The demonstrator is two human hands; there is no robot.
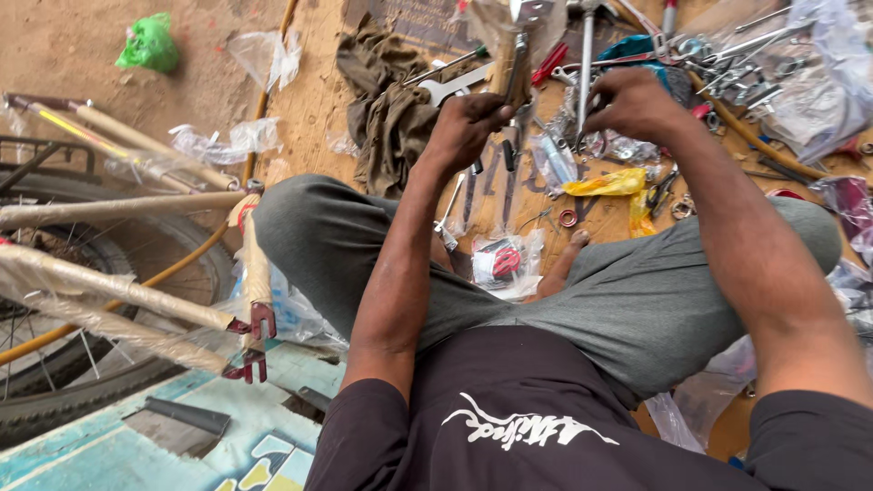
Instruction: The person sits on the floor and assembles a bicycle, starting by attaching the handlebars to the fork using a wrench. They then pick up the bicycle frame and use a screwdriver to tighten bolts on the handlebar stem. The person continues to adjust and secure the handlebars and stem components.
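Ur left hand [468,123] is fisted round that wrapped metal part [515,64], right hand [632,102] fingers curled on small hardware; it could slip into the tool pile [737,64] imo.

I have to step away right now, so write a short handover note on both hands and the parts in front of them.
Left hand: gripping an upright paper-wrapped metal part.
Right hand: down among the loose tools, fingers on a small metal piece; which one is unclear.
Nearby: brown rag, yellow packet, wrapped bicycle frame at the left.
Done: frame and part are both in wrapping.
Left: cannot tell from this view.
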